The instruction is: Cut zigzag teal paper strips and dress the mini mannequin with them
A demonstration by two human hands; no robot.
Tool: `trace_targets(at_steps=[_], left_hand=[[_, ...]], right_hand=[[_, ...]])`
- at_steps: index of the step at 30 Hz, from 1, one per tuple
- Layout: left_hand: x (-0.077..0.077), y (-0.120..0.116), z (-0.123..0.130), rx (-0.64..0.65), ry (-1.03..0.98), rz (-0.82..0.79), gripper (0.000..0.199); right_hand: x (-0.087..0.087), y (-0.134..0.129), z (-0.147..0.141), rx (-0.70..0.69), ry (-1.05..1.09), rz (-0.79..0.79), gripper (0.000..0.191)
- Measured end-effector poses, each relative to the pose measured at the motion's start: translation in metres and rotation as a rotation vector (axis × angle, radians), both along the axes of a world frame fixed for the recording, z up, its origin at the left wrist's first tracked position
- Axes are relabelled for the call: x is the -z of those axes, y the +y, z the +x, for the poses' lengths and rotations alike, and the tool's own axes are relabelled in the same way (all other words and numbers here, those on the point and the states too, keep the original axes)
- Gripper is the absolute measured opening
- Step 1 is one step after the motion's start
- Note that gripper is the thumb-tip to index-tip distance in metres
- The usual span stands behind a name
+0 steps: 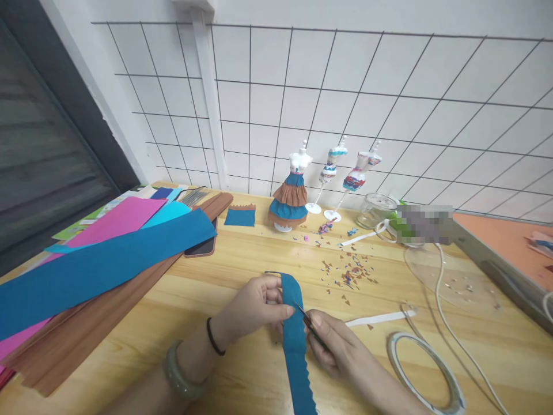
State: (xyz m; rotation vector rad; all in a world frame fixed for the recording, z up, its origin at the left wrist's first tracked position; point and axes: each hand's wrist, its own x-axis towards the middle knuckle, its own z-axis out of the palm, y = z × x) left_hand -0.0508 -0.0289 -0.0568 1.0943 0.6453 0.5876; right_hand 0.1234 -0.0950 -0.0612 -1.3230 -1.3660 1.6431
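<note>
A long blue strip [295, 351] runs from between my hands down to the bottom edge of the view, its right edge cut in a zigzag. My left hand [268, 302] pinches the strip near its top, thumb lying over the front. In my right hand [330, 340], closed at the strip's right side, is a dark pointed tool [311, 326], its thin tip touching the blue material; most of its handle is hidden by the fingers.
Blue, pink and brown sheets [129, 222] pile at the left over a phone [201, 249]. A dressed mannequin [295, 193] and two smaller ones stand behind, near a glass jar [374, 210]. Brown scraps [356, 275], a white strip [380, 318] and a tape roll [425, 369] lie rightward.
</note>
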Motion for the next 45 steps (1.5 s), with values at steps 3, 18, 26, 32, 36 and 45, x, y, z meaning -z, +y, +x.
trace_targets(at_steps=[3,18,26,32,36,45], left_hand=[[0.0019,0.0001,-0.0007,-0.005,0.021,0.014,0.027],[0.0051,-0.0014,-0.0004,-0.035,0.076,0.004,0.032],[0.0012,-0.0017,0.0011,-0.034,0.085,-0.005,0.032],[0.0031,-0.0013,0.0029,-0.052,0.037,0.005,0.031],[0.0027,-0.0009,0.0032,-0.062,0.002,0.037,0.028],[0.0005,-0.0017,0.0014,-0.043,0.014,0.072,0.024]], right_hand=[[-0.0023,-0.0007,-0.0005,0.001,0.002,0.022,0.043],[-0.0005,0.0014,0.0005,0.027,0.012,0.071,0.041],[-0.002,0.0007,0.0013,0.032,-0.002,0.069,0.04],[-0.0009,0.0013,0.0011,0.03,0.031,0.06,0.041],[-0.0038,-0.0003,0.0009,0.002,0.001,0.05,0.041],[-0.0011,-0.0005,0.0006,0.003,-0.021,0.034,0.041]])
